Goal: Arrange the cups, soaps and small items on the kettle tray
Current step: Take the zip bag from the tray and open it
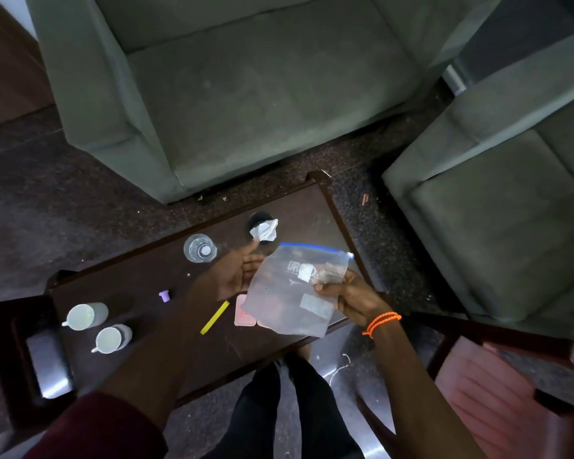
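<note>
A clear zip bag point(290, 293) with a blue seal and small items inside hangs over the dark wooden table point(140, 279). My right hand point(352, 298) pinches the bag's right edge. My left hand point(236, 273) is open, palm up, at the bag's left side, thumb raised. Two white cups point(87, 315) point(112, 339) lie on their sides at the table's left end. A clear glass point(200, 248) stands upright further back. A small purple cap point(164, 295), a yellow strip point(215, 317) and a pink packet point(244, 315), partly under the bag, lie on the table.
A dark cup with crumpled white paper point(264, 228) stands at the table's far side. Green sofas point(246, 77) point(511, 200) stand beyond and to the right. A shiny metal object point(48, 366) lies at the left. My legs point(279, 409) are below the table edge.
</note>
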